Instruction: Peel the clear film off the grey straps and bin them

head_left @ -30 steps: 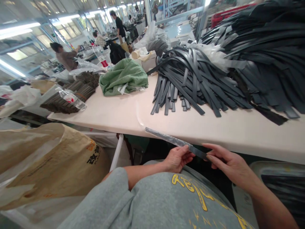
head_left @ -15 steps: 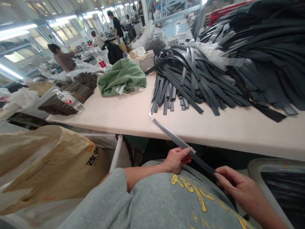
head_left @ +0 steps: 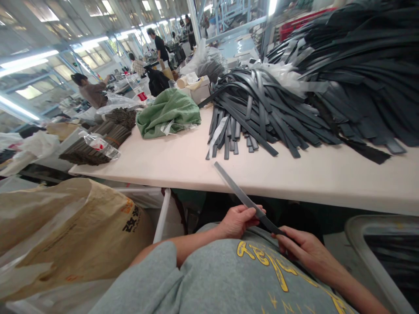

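A dark grey flat strip (head_left: 234,185) slants across my lap, its far end over the table edge. My left hand (head_left: 240,220) pinches it near the middle between thumb and fingers. Closer to my body, my right hand (head_left: 299,246) grips the near end, which its fingers partly hide. Beyond the strip's tip lies a pile of similar dark strips (head_left: 262,109) on the pale tabletop (head_left: 176,163). A thin whitish strip (head_left: 218,134) shows against the left ends of that pile.
A larger heap of black strips (head_left: 366,87) fills the table's right side. Green cloth (head_left: 168,114), a plastic bottle (head_left: 101,145) and bundled brown strips (head_left: 114,131) lie leftward. A tan sack (head_left: 75,231) stands at left, a grey-rimmed container (head_left: 355,231) at right. People work farther back.
My right hand has moved left along the strip, closer to my left hand. The whitish strip now shows against the pile's left ends. The view has shifted slightly.
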Motion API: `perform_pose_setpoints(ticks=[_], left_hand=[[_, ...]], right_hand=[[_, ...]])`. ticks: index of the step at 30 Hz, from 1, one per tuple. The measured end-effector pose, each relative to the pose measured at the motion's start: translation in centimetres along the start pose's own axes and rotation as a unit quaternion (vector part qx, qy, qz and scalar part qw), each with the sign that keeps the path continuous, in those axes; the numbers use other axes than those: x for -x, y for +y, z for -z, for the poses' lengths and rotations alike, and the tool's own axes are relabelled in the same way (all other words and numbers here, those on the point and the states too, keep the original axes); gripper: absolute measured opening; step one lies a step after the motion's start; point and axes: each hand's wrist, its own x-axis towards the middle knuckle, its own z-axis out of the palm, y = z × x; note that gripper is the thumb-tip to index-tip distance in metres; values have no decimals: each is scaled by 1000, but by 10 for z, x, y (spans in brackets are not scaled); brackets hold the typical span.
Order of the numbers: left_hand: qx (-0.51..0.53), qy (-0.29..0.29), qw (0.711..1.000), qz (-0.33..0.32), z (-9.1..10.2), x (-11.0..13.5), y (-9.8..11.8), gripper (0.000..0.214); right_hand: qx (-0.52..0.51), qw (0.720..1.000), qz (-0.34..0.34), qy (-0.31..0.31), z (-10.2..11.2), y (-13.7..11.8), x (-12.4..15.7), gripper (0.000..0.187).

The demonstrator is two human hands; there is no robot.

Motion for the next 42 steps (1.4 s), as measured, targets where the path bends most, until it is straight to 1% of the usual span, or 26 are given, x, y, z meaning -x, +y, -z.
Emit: perform_pose_setpoints(ticks=[2, 4, 7, 9, 11, 12, 13, 14, 16, 18, 20, 22, 24, 26, 28, 30, 31, 33, 35, 37, 39, 40, 42], left_hand=[[-13, -22, 1000, 1, 1, 5, 1, 49], [3, -15, 1000, 7, 5, 12, 4, 50], [68, 24, 997, 35, 20, 30, 14, 43], [136, 63, 987, 62, 34, 45, 21, 29], [205, 114, 967, 94, 48, 58, 27, 10], [232, 138, 956, 113, 54, 62, 31, 13], [249, 158, 946, 131, 59, 65, 33, 20], [259, 172, 939, 145, 62, 66, 36, 25], [265, 180, 934, 160, 62, 61, 39, 28], [261, 167, 936, 165, 52, 50, 40, 27], [244, 125, 943, 189, 34, 34, 36, 25], [208, 48, 946, 243, 7, 18, 29, 22], [156, -38, 935, 317, -23, 4, 17, 21], [113, -93, 918, 369, -54, -4, 4, 22], [92, -114, 908, 393, -78, -8, -10, 21], [83, -126, 902, 405, -94, -9, -23, 18], [79, -134, 898, 412, -99, -8, -29, 16], [72, -151, 890, 423, -101, -7, -38, 13], [70, -161, 888, 425, -98, -7, -42, 10], [70, -152, 901, 401, -91, -10, -41, 9], [73, -113, 924, 357, -83, -13, -35, 13], [75, -86, 935, 336, -79, -15, -31, 15], [78, -39, 945, 316, -74, -18, -24, 19]], right_hand=[[23, 1000, 6, -1, 4, -3, 3, 42], [83, 996, 32, 4, 12, -15, 2, 42], [183, 979, 88, -21, 20, -49, -11, 38], [226, 964, 122, -63, 17, -74, -29, 35], [254, 950, 147, -108, 9, -94, -49, 34], [265, 943, 157, -127, 4, -102, -58, 34], [276, 937, 167, -138, -1, -108, -66, 35], [287, 931, 176, -140, -5, -112, -72, 35], [310, 923, 188, -129, -9, -116, -76, 35], [318, 925, 180, -104, -5, -112, -69, 32], [294, 941, 153, -62, 6, -102, -48, 29], [248, 962, 117, 2, 21, -89, -16, 36], [208, 972, 77, 74, 36, -76, 24, 44], [187, 972, 28, 140, 46, -66, 68, 46], [187, 962, -20, 196, 50, -61, 107, 46], [197, 949, -51, 239, 47, -61, 133, 45], [202, 944, -60, 253, 43, -61, 140, 44], [209, 938, -74, 266, 34, -60, 136, 42], [210, 939, -83, 261, 23, -56, 116, 40], [199, 942, -83, 255, 16, -49, 91, 41], [175, 951, -75, 246, 15, -44, 76, 46], [161, 956, -71, 236, 16, -43, 74, 49], [145, 963, -69, 215, 22, -42, 82, 51]])
